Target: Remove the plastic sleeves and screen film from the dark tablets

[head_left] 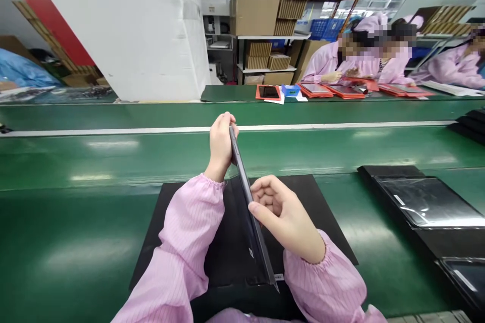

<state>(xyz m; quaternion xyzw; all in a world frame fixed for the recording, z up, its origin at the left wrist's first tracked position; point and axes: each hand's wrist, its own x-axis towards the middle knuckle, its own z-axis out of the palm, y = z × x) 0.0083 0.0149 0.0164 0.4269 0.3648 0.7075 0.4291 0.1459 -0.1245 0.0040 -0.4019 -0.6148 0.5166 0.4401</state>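
over the black mat (299,189), a slim dark grey tablet (247,202) is held tilted on edge, long axis running near to far; the left hand (221,145) pinches its far end, while the right hand (281,217), nearer its middle, curls loosely, thumb against it, above a green conveyor belt (76,222).

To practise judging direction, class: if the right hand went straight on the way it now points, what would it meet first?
The right hand would meet the dark tablet first; it appears already at the tablet's edge, though depth is hard to judge.
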